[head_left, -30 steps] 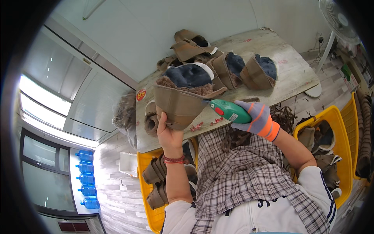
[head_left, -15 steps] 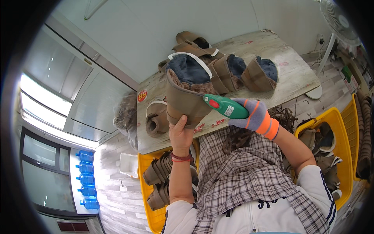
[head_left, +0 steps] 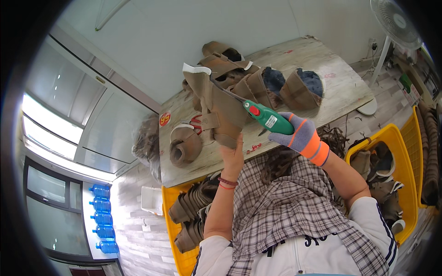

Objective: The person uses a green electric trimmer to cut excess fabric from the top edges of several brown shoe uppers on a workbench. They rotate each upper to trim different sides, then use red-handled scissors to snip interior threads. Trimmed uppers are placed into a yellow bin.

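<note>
My bare left hand (head_left: 233, 154), with red bands at the wrist, grips a brown boot upper (head_left: 225, 110) from below and holds it tilted above the table. White trim edges the upper's far end, and its lining is turned out of sight. In my right hand (head_left: 301, 135), covered by a grey and orange glove, is a green handheld power cutter (head_left: 271, 122) with a red button. The cutter's dark, narrow tip meets the right edge of the upper. Beside my left hand lies a rolled brown upper (head_left: 185, 145) on the table.
Several brown uppers, some lined in dark blue, stand across the pale table (head_left: 343, 87). Yellow baskets (head_left: 407, 152) of uppers flank my lap, where dark trimmings (head_left: 278, 165) lie. A white fan (head_left: 396, 23) stands far right; blue water bottles (head_left: 103, 218) line the left.
My left hand has moved right and turned the boot upper, so its outer side now faces up and the blue lining is hidden. The cutter stays at its edge.
</note>
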{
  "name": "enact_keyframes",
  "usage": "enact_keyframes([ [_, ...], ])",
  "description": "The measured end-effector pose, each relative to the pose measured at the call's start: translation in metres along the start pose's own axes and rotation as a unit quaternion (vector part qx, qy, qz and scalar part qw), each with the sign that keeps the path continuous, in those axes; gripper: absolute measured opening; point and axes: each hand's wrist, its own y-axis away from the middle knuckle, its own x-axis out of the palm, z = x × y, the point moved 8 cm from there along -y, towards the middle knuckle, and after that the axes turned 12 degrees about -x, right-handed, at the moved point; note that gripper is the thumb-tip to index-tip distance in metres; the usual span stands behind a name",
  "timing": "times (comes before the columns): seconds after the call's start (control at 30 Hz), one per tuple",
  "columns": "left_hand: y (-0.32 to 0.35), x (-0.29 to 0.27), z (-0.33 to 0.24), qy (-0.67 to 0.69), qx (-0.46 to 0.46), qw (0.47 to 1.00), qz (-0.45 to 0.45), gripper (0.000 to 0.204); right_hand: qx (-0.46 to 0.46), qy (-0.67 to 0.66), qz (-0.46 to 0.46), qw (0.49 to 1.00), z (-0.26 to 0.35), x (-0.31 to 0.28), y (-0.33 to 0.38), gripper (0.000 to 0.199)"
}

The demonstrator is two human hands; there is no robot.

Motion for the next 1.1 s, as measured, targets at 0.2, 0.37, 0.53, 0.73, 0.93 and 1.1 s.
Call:
enact_keyframes([
  [0.2,0.012,0.022,-0.002,-0.182,0.150,0.972,0.011,0.026,0.038,-0.060,-0.025,0.997,-0.013,-0.004,0.004,0.061],
  [0.37,0.023,0.032,0.010,-0.238,0.132,0.962,0.027,0.024,0.073,-0.090,-0.022,0.993,-0.024,-0.004,0.008,0.053],
  [0.53,0.036,0.036,0.006,-0.273,0.175,0.945,0.033,0.032,0.152,-0.208,-0.018,0.966,-0.025,0.001,0.007,0.046],
  [0.73,0.048,0.034,0.005,-0.276,0.190,0.941,0.033,0.033,0.168,-0.253,-0.055,0.951,-0.033,-0.001,0.003,0.042],
  [0.93,-0.001,-0.056,0.030,-0.281,0.031,0.956,-0.079,0.039,0.142,-0.163,-0.091,0.972,-0.052,-0.036,0.008,0.040],
  [1.1,-0.101,-0.133,0.007,-0.498,0.126,0.848,-0.133,0.026,0.191,-0.129,-0.112,0.967,-0.084,-0.052,0.028,0.040],
])
